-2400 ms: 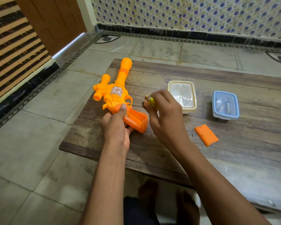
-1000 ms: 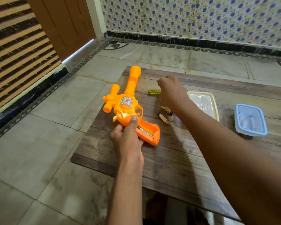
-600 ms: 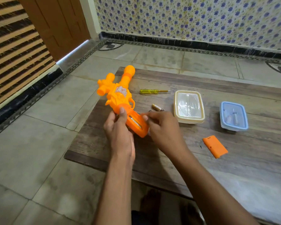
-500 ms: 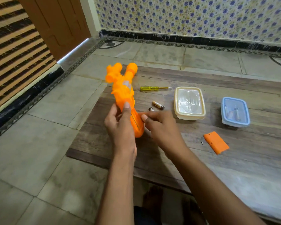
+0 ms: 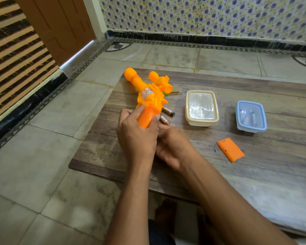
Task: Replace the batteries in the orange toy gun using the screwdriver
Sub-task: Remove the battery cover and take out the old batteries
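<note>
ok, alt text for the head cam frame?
Left hand grips the orange toy gun by its handle above a wooden table, right hand open beside it. Two loose batteries, two lidded containers and an orange cover lie nearby.

Left hand (image 5: pixel 136 138) gripping the handle of an orange toy gun (image 5: pixel 148 96) near the wooden table's (image 5: pixel 254 174) left edge, right hand (image 5: pixel 175 147) beside it, fingers reaching under the handle, two batteries (image 5: pixel 166 115) just beyond, orange cover (image 5: pixel 230 149) and two lidded containers (image 5: pixel 201 107) towards the right edge
</note>
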